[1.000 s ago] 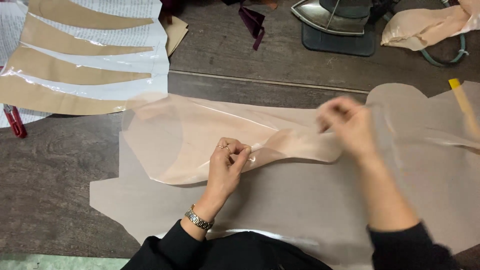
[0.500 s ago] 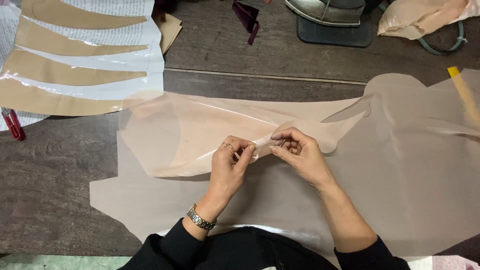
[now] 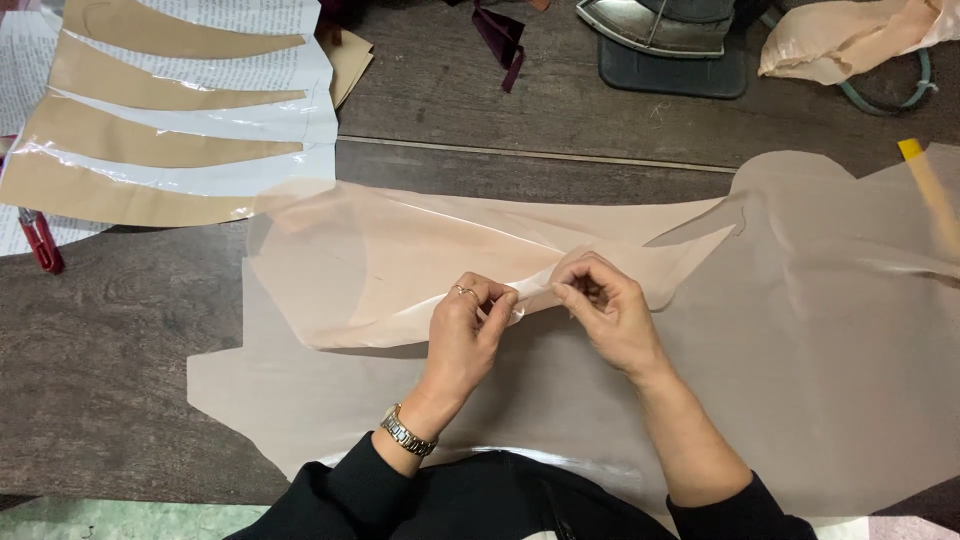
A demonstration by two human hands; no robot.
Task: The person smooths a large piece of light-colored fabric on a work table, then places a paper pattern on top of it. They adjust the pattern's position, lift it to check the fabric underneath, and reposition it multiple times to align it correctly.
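Head view: left hand (image 3: 468, 330) fingers (image 3: 497, 300) and right hand (image 3: 610, 310) fingers (image 3: 570, 292) pinch the sheer fabric (image 3: 400, 260) edge between them, over the tabletop (image 3: 100, 330).

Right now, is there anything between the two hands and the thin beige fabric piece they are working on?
Nothing visible stands between them. The left hand and the right hand both already pinch the edge of the thin beige fabric piece, close together near its middle. It lies on a larger sheer sheet on the dark wooden table.
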